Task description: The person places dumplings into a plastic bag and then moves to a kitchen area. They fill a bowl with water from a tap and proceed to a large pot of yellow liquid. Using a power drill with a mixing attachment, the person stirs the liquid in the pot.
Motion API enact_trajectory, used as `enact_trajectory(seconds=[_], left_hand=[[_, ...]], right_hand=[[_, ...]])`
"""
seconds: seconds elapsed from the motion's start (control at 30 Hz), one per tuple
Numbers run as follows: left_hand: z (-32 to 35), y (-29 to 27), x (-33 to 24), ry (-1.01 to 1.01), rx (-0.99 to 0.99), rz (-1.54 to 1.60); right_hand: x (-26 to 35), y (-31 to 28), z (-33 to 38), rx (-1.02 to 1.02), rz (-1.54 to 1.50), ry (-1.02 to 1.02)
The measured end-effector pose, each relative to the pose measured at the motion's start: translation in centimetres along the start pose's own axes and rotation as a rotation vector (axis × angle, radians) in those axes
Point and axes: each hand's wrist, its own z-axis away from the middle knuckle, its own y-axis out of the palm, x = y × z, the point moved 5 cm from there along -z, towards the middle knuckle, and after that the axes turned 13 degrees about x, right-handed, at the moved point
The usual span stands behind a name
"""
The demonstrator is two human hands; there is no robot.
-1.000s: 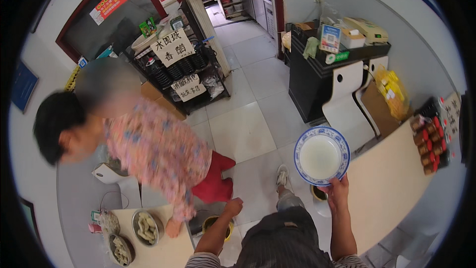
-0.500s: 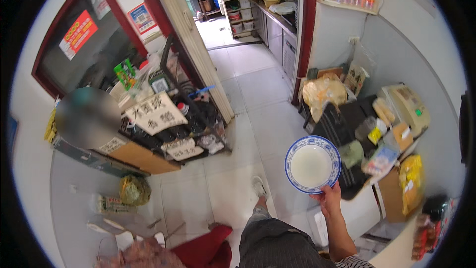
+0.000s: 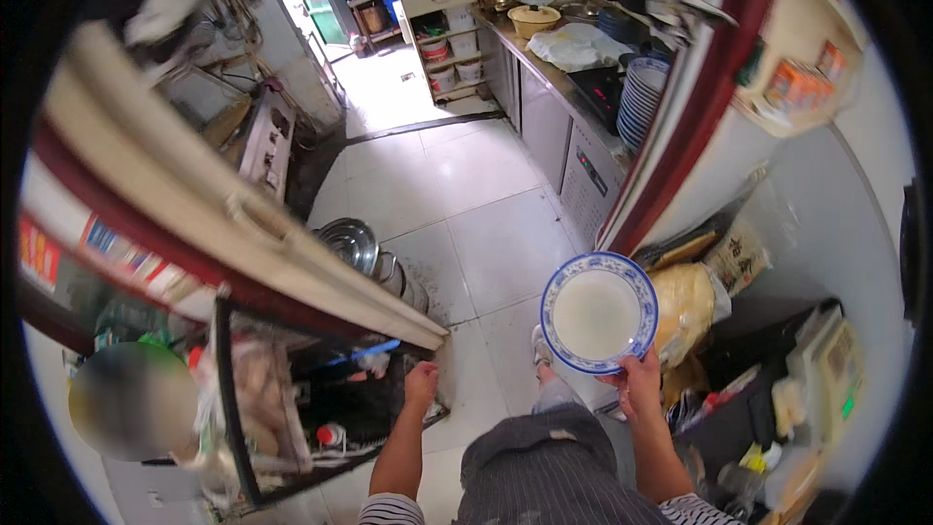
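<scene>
Blue patterning is carried on the white rim of a bowl (image 3: 600, 262), which is held above the floor at 4 o'clock and is filled with a pale, cloudy liquid. Its edge is gripped at the bowl's own 5 o'clock by the right hand (image 3: 637, 384), whose fingers are closed on the rim; of the two hands, only this one is seen holding something. The left hand (image 3: 421, 384) is carried between 6 and 7 o'clock, well apart from the bowl, its back turned up and its fingers curled; how tightly it is closed, or whether anything is enclosed, cannot be told. Shiny metal basins (image 3: 350, 243) are seen at 9 o'clock, and a red-capped bottle (image 3: 330, 435) is kept on a dark shelf rack at 7 o'clock. Beyond the doorway, a yellow lidded pot (image 3: 534, 21) is set on the worktop (image 3: 546, 76) between 12 and 1 o'clock, while bowls are piled in a tall stack (image 3: 639, 107) at 2 o'clock. Pale tiles (image 3: 496, 253) are laid across the floor.
</scene>
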Motion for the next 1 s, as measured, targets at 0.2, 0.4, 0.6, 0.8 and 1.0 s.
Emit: enact_trajectory(seconds=[0.2,0.4,0.6,0.8,1.0], left_hand=[[-8.0,7.7,13.9,-0.327,0.682,-0.811],[-17.3,8.2,9.8,-0.643,0.653,-0.058],[-37.7,-3.9,5.2,-0.589,0.533,0.032],[-72.0,-32.6,-7.8,-0.471,-0.034,-0.123],[-93.3,-54.2,-14.1,-0.304,-0.316,0.039]], right_hand=[[5.1,10.5,-23.0,0.099,0.031,0.055],[7.6,22.0,-46.3,0.197,0.111,0.107],[9.3,36.6,-67.2,0.227,0.107,0.102],[9.5,51.1,-87.1,0.276,0.076,0.124],[7.8,67.4,-108.8,0.402,0.128,0.115]])
